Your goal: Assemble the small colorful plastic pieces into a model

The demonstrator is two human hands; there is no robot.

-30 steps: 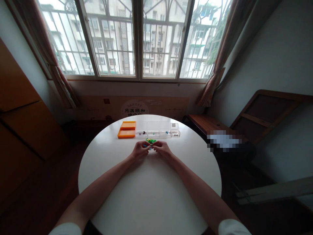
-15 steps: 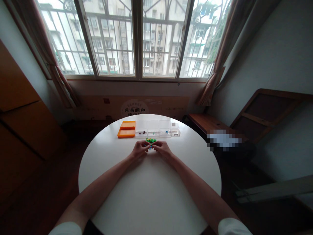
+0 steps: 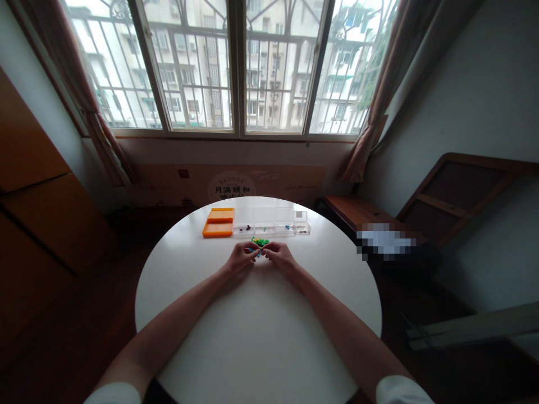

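Observation:
Fingertips of my left hand (image 3: 241, 256) and my right hand (image 3: 279, 255) come together over the round white table (image 3: 261, 336). Both hands are closed in a pinch, and whatever lies between the fingertips is too small to name. Just beyond them is a little heap of green and yellow pieces (image 3: 263, 242). A few blue bits show below the heap, partly covered by my fingers.
Behind the heap, an open orange case (image 3: 218, 226) stands at the left end of a row of open clear plastic boxes (image 3: 264, 216). Small dark, green and blue pieces lie in them. A smaller clear box (image 3: 301, 224) ends the row. Right of the table is a wooden bench (image 3: 353, 210).
My fingers have shifted very slightly at the heap, and the small bits under them look a little different. Boxes and arms stay in place.

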